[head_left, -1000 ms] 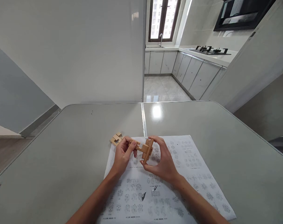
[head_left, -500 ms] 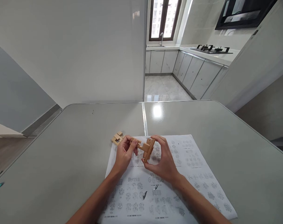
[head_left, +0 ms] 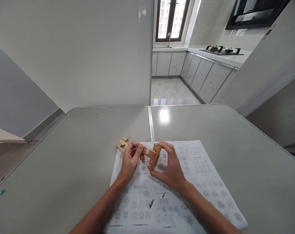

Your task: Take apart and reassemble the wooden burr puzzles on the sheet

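Observation:
Between my hands, above the printed sheet, are joined notched wooden puzzle pieces. My left hand pinches a narrow notched piece between thumb and fingers, its far end meeting the upright pieces on the right. With thumb below and fingers above, my right hand grips those upright pieces by their two ends. Other light wooden puzzle pieces lie just beyond my left hand at the sheet's upper left corner, partly hidden by its fingers.
The sheet carries rows of small puzzle diagrams and two dark torn-looking spots. It lies on a grey table with a seam down its middle. A small green object is at the far left edge. Beyond is a kitchen with a stove.
Almost nothing differs. Both hands keep the same grip on the wooden pieces, and the view has shifted very slightly.

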`<state>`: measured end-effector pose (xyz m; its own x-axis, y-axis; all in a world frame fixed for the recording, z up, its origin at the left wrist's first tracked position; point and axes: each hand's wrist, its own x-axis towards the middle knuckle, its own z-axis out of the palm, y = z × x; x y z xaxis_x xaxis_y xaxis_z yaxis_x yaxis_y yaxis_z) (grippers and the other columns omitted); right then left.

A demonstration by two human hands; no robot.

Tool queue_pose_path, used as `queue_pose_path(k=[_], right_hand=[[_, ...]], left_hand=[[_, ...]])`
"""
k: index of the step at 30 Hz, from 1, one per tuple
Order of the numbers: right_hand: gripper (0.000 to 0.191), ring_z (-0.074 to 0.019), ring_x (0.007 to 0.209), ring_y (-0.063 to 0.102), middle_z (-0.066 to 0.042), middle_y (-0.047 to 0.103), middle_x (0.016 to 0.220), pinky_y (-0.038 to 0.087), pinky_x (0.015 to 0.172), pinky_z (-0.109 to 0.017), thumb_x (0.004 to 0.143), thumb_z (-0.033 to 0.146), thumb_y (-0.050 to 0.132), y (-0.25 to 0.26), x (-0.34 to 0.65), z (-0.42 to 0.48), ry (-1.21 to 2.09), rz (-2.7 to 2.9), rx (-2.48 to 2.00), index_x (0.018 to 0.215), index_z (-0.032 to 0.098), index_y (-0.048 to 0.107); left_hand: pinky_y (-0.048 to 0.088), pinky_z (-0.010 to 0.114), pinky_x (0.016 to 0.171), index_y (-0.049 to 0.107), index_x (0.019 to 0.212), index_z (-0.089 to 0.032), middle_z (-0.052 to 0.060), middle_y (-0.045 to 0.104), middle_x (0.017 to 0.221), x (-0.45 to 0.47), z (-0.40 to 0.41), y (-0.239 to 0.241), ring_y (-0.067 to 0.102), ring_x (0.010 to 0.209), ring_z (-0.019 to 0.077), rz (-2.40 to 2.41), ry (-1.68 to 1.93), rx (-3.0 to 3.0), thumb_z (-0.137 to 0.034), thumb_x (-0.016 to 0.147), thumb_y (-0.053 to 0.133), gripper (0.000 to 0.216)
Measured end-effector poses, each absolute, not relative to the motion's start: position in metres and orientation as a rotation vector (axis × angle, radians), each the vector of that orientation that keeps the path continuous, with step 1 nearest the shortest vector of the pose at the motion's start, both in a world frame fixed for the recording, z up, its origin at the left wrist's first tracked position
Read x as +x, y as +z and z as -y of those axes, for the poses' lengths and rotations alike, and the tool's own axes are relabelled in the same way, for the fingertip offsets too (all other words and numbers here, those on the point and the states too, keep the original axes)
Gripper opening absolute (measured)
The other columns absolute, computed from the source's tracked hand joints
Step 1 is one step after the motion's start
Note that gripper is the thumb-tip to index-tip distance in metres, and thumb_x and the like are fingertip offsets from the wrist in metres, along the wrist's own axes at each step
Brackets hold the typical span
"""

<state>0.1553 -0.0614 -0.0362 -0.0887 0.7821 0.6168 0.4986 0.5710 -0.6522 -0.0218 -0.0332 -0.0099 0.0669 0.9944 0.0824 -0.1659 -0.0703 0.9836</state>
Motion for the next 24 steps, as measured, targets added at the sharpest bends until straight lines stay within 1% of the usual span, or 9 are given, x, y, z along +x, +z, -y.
queue_pose_path(k=[4, 7, 13, 18, 22, 24], right_hand=[[0.083, -0.0355, 0.127, 0.059, -0.012, 0.057, 0.136, 0.055, 0.106, -0.059, 0.077, 0.024, 0.082, -0.0365, 0.155, 0.0614, 0.287, 1.703, -1.103, 0.148, 0.031, 0.04], [0.08, -0.0357, 0.124, 0.06, -0.012, 0.058, 0.134, 0.055, 0.104, -0.059, 0.078, 0.026, 0.083, -0.034, 0.1547, 0.0616, 0.311, 1.683, -1.124, 0.146, 0.03, 0.041], [0.081, -0.0344, 0.127, 0.058, -0.012, 0.056, 0.136, 0.054, 0.106, -0.057, 0.077, 0.019, 0.078, -0.0316, 0.156, 0.0613, 0.364, 1.718, -1.063, 0.148, 0.029, 0.04], [0.085, -0.0343, 0.129, 0.057, -0.012, 0.055, 0.138, 0.054, 0.108, -0.058, 0.076, 0.017, 0.076, -0.0337, 0.1567, 0.0615, 0.384, 1.738, -1.071, 0.15, 0.03, 0.038], [0.081, -0.035, 0.127, 0.057, -0.011, 0.056, 0.137, 0.053, 0.107, -0.059, 0.078, 0.021, 0.08, -0.0338, 0.1548, 0.0618, 0.335, 1.697, -1.119, 0.148, 0.03, 0.04], [0.079, -0.0346, 0.126, 0.058, -0.011, 0.057, 0.136, 0.054, 0.106, -0.058, 0.079, 0.023, 0.082, -0.0332, 0.1541, 0.062, 0.328, 1.678, -1.128, 0.147, 0.03, 0.041]], left_hand=[[0.049, 0.025, 0.055, 0.055, 0.086, -0.021, -0.003, 0.059, 0.077, -0.021, 0.034, -0.0079, 0.054, 0.058, 0.0104, -1.005, 1.277, 1.18, -0.052, 0.094, 0.074, 0.037], [0.049, 0.025, 0.055, 0.055, 0.086, -0.021, -0.003, 0.059, 0.076, -0.0209, 0.034, -0.0089, 0.054, 0.057, 0.0102, -1.008, 1.284, 1.178, -0.053, 0.094, 0.074, 0.038], [0.05, 0.025, 0.055, 0.056, 0.086, -0.021, -0.003, 0.058, 0.077, -0.0216, 0.0335, -0.0139, 0.054, 0.058, 0.0103, -0.973, 1.291, 1.148, -0.051, 0.095, 0.073, 0.036], [0.049, 0.025, 0.054, 0.056, 0.085, -0.02, -0.003, 0.059, 0.076, -0.0209, 0.0331, -0.0131, 0.053, 0.057, 0.0099, -0.965, 1.29, 1.146, -0.053, 0.093, 0.075, 0.038], [0.049, 0.025, 0.054, 0.056, 0.087, -0.021, -0.004, 0.057, 0.074, -0.0204, 0.032, -0.0128, 0.053, 0.056, 0.0099, -0.978, 1.303, 1.156, -0.054, 0.092, 0.076, 0.039], [0.05, 0.025, 0.054, 0.055, 0.087, -0.021, -0.004, 0.057, 0.075, -0.0208, 0.0313, -0.0138, 0.053, 0.056, 0.0096, -0.978, 1.311, 1.157, -0.053, 0.093, 0.076, 0.038]])
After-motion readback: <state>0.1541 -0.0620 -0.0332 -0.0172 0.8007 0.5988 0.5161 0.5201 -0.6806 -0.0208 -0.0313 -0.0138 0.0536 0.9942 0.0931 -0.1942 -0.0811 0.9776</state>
